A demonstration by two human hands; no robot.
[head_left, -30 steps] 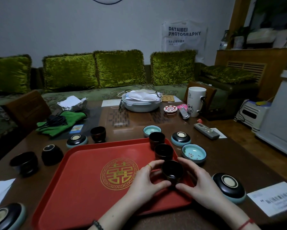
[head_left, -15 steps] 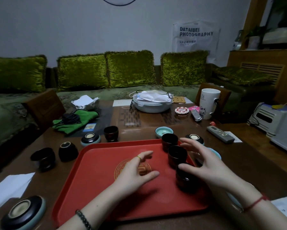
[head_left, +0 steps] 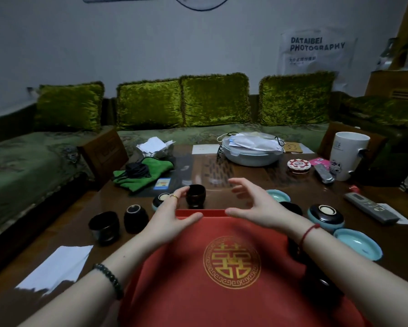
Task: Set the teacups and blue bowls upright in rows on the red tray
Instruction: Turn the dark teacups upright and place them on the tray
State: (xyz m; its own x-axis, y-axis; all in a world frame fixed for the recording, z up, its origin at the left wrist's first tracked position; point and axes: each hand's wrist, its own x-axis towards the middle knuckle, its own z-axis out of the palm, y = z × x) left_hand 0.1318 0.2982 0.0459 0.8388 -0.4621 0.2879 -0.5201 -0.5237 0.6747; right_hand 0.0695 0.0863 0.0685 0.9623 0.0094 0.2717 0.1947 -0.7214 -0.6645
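The red tray with a gold emblem fills the near middle. Just beyond its far rim stands an upright dark teacup. My left hand is spread open with its fingertips at that cup's left side. My right hand hovers open to the cup's right, touching nothing. A dark cup on the tray shows behind my right hand, and more cups are partly hidden under my right forearm. Left of the tray are an upright cup and an overturned cup. An overturned bowl sits behind my left hand.
Right of the tray lie two upright blue bowls and an overturned bowl. A remote, a white mug, a grey lidded dish and a green cloth sit further back. White paper lies near left.
Both hands let go of the cup at the tray's right side and moved forward to the far rim, either side of the cup beyond it. The view shifted closer.
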